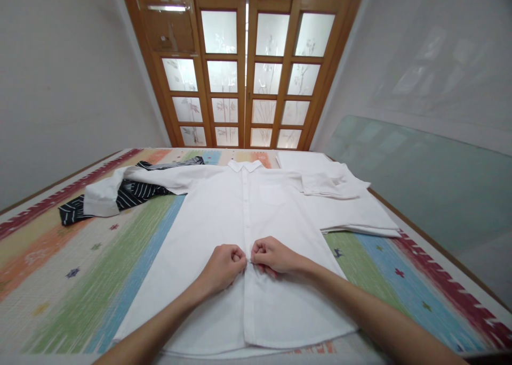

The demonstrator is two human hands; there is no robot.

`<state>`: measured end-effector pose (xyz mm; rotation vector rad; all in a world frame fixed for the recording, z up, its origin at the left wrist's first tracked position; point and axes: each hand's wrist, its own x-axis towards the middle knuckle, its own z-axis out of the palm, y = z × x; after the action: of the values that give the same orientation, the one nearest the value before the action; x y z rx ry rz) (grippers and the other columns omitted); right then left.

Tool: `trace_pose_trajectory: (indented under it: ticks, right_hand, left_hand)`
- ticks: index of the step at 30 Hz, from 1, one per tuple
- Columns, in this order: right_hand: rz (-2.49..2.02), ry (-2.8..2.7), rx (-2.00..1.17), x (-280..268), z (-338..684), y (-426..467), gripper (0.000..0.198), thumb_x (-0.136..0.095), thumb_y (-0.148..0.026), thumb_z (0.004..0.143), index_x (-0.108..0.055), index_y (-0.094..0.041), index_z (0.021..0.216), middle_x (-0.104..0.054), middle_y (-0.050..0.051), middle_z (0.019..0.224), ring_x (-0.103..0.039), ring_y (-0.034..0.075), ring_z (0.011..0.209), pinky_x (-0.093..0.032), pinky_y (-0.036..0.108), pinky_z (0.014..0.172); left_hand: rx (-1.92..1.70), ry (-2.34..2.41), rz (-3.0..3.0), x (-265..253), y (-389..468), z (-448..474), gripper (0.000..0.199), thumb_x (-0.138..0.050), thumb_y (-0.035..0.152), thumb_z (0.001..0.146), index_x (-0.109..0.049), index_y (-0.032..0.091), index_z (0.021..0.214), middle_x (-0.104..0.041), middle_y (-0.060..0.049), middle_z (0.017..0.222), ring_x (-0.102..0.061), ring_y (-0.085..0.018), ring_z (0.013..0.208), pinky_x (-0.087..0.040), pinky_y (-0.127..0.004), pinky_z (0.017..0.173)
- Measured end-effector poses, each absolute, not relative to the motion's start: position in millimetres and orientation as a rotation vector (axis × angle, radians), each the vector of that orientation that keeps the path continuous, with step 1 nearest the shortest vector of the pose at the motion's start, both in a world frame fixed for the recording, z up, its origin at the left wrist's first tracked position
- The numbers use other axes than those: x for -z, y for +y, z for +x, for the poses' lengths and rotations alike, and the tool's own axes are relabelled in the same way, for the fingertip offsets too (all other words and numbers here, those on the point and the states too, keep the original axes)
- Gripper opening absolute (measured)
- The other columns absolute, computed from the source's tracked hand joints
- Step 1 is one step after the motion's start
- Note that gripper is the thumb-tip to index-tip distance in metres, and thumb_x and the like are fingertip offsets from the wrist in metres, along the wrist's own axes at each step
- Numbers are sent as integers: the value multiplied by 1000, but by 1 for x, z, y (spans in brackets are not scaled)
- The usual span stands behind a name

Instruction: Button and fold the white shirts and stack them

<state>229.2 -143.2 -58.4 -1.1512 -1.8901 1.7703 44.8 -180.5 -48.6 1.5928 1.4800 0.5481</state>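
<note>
A white button-up shirt (208, 226) lies front side up, its collar (245, 166) away from me and its hem toward me. The button strip (246, 210) runs down its middle. On the lower part of that strip, my left hand (227, 265) pinches the cloth from the left. My right hand (276, 256) pinches it from the other side, fingertips almost touching the left ones. Whatever small button sits between the fingers is hidden. The left sleeve in view (103, 194) stretches out over a dark striped cloth; the other sleeve (330, 185) is bent on the right.
The shirt rests on a colourful striped cover (132, 280). Black cloth with white stripes (138, 193) lies at the left. Folded white cloth (360, 216) is under the shirt's right side. Wood-framed glass doors (246, 72) stand beyond, and a pale glass panel (424, 168) leans at the right wall.
</note>
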Motion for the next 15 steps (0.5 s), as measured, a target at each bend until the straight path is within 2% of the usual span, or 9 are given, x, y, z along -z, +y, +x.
trace_pose_trajectory:
  ticks: [5,9,11,15]
  right_hand:
    - [-1191,-1929,-1756,56,232,-142,8,-56,-25,78,-57,-17,78,-58,-6,54,-43,5,33,-27,17,33]
    - [-1271,-2047,-1321,52,234,-144,12,-66,-27,76,-63,-15,78,-58,-4,56,-49,8,45,-34,18,44]
    - [-1249,-2138,-1123,52,234,-146,11,-69,-26,75,-66,-15,78,-59,-3,59,-52,9,54,-36,19,50]
    - [-1201,-2296,-970,51,234,-149,7,-65,-22,80,-68,-16,82,-61,-3,62,-53,10,57,-36,20,56]
  left_hand:
    - [-471,1449,1590,45,-182,40,23,-52,34,80,-64,15,77,-54,4,47,-43,-10,34,-30,-22,39]
    - [-665,1409,1855,46,-181,38,15,-61,27,74,-67,16,82,-61,0,64,-55,-12,56,-40,-22,54]
    - [-739,1376,2011,46,-180,37,19,-63,23,73,-69,17,91,-62,-1,74,-56,-14,67,-42,-23,62]
    - [-661,1253,2249,49,-178,33,17,-57,22,83,-72,20,91,-62,-3,83,-57,-14,73,-43,-24,68]
